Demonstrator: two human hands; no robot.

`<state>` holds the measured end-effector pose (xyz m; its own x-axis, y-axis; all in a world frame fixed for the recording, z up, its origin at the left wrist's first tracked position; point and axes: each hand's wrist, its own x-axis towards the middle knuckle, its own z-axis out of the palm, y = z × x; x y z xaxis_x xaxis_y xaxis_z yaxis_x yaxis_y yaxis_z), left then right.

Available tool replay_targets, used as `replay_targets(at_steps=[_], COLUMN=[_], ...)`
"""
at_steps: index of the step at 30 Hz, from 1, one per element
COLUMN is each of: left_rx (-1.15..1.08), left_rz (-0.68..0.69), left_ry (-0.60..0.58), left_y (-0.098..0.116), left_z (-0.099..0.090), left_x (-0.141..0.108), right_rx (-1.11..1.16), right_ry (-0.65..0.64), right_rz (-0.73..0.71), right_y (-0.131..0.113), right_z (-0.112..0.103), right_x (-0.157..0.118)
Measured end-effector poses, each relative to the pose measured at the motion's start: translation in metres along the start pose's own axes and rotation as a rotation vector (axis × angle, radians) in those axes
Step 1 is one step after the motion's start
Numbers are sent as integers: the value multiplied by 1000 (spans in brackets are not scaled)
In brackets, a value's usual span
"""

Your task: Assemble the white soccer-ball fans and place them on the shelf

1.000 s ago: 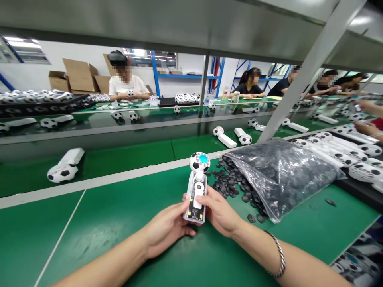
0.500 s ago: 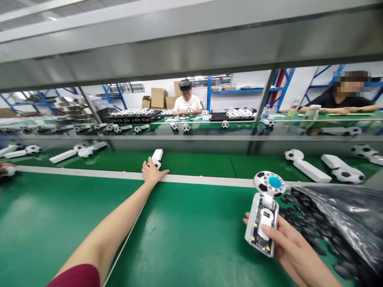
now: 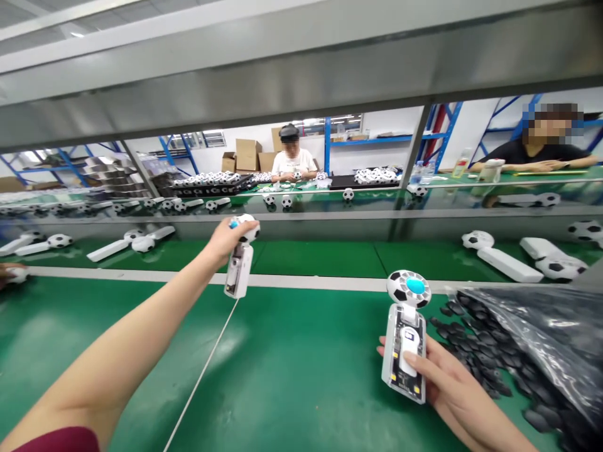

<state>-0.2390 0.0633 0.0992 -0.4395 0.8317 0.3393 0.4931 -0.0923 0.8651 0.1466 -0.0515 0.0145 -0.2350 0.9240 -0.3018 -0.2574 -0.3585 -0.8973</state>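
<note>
My left hand [image 3: 224, 241] is closed around the soccer-ball head of a white handheld gadget [image 3: 241, 271], whose body hangs down over the pale rail. Part of its clear side and a bit of blue show. On the right, my right hand [image 3: 440, 370] grips a second soccer-ball gadget [image 3: 400, 370] by its body, thumb on the white middle piece. Its head, with a bright blue disc, points up, and its clear face shows a dark board inside. Beside this hand lie several black caps [image 3: 471, 339], spilling from a clear plastic bag [image 3: 546, 326].
Behind the pale rail [image 3: 311, 282] runs a green belt [image 3: 320, 257] bearing more white gadgets [image 3: 509, 263] at right and others [image 3: 144, 243] at left. Another person's hand [image 3: 7, 273] is at the far left edge. Two people sit across the line. A metal beam [image 3: 282, 81] spans overhead.
My left hand has lifted a gadget off the belt by its ball head and drawn it nearer. My right hand still holds its gadget in nearly the same place; the view has shifted slightly.
</note>
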Motion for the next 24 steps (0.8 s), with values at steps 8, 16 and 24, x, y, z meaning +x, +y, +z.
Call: replay_targets(at_steps=[8, 16, 24], left_rx=[93, 123, -129], left_rz=[-182, -301, -511], left_ry=[-367, -749, -730], left_y=[-36, -35, -40], left_z=[66, 17, 14], left_x=[-58, -99, -112], right_rx=[-13, -32, -67], right_ry=[-60, -73, -16], right_rz=[-22, -45, -19], right_y=[0, 0, 1], right_z=[-4, -11, -3], right_x=[-5, 0, -3])
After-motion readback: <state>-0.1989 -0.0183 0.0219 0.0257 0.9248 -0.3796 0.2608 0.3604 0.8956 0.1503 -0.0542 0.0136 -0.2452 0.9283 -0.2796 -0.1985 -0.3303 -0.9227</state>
